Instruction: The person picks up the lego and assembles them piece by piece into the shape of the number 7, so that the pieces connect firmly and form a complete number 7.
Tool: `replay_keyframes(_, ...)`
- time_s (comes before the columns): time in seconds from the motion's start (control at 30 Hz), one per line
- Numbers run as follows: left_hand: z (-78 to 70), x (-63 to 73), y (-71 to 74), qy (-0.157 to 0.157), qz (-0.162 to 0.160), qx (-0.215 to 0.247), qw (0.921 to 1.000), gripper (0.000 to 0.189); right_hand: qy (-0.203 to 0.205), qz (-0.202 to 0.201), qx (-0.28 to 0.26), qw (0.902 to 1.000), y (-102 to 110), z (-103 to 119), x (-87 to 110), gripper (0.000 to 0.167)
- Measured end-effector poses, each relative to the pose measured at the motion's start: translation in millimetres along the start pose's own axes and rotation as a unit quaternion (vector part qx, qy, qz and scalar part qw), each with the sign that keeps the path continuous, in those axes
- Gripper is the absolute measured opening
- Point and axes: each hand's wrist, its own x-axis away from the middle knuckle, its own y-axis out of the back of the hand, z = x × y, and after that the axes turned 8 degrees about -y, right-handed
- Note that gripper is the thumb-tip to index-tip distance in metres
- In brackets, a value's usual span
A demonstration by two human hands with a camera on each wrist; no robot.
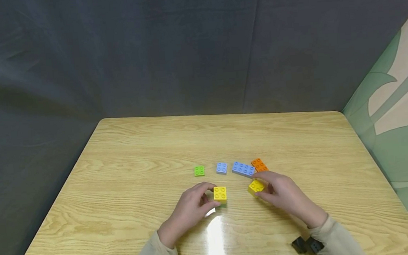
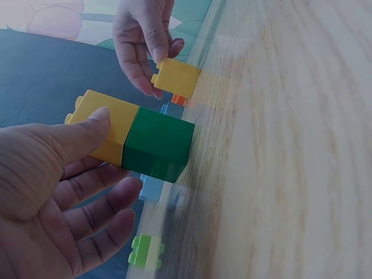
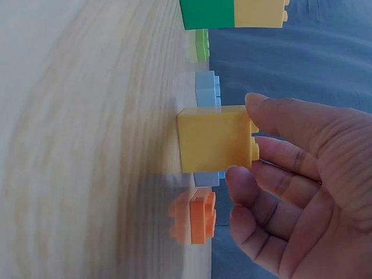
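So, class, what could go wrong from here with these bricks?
The left grip appears to pinch only the upper yellow brick, so the green brick beneath might come away if their join is loose. The right grip, holding another yellow brick, appears close to the long blue brick and orange brick, and could nudge them.

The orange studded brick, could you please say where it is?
In the head view, the orange brick lies right of centre, beside the long blue brick, beyond the right hand.

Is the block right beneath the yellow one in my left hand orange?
No, the left wrist view shows the yellow block in the left hand sitting on a dark green block.
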Motion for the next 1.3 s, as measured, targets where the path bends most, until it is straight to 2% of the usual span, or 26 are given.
replay_keyframes(0.47, -1.0, 0.6, 0.5, 0.003, 0.001, 0.004, 1.0000, 0.039, -0.024, 0.038, 0.008, 0.9990, -1.3, -4.0, -0.7, 0.051)
replay_keyframes(0.97, -0.3, 0.5, 0.1, 0.007, 0.004, 0.011, 0.9999, 0.039, -0.042, 0.041, 0.008, 0.9983, -2.6, -6.0, -1.6, 0.047)
replay_keyframes(1.3, -0.3, 1.1, 0.4, 0.008, 0.005, 0.013, 0.9999, 0.039, -0.049, 0.033, 0.009, 0.9982, -3.9, -5.2, -2.2, 0.039)
